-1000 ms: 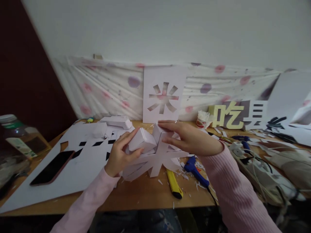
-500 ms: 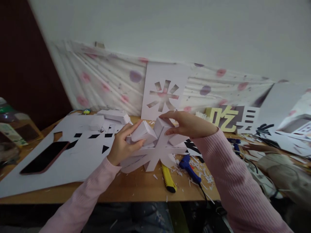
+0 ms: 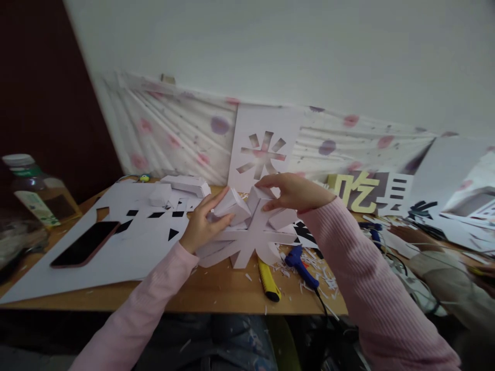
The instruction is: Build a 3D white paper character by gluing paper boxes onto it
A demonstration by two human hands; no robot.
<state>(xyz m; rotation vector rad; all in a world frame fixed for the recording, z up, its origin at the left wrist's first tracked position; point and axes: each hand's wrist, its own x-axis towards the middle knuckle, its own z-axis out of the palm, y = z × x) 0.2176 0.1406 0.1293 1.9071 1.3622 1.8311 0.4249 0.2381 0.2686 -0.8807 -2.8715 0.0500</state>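
A white three-dimensional paper character (image 3: 253,238) stands on the wooden table in front of me. My left hand (image 3: 204,221) pinches a small white block-shaped piece (image 3: 232,205) at the character's upper left. With thumb and fingers, my right hand (image 3: 292,193) grips the top of the character's upright stroke. Below it on the table lie a yellow cutter (image 3: 268,281) and a blue glue gun (image 3: 301,267). Behind, a white sheet (image 3: 245,121) with the same character cut out leans on the wall.
A white board (image 3: 135,252) with a phone (image 3: 85,244) covers the left side, beside a bottle (image 3: 42,190). Finished letters (image 3: 359,191), paper scraps (image 3: 328,282) and cables lie right. Another person's arm (image 3: 444,273) rests at the right edge.
The view has shifted slightly, bringing the bottle further in at the left. Both hands keep their hold, with the small piece slightly nearer the upright stroke.
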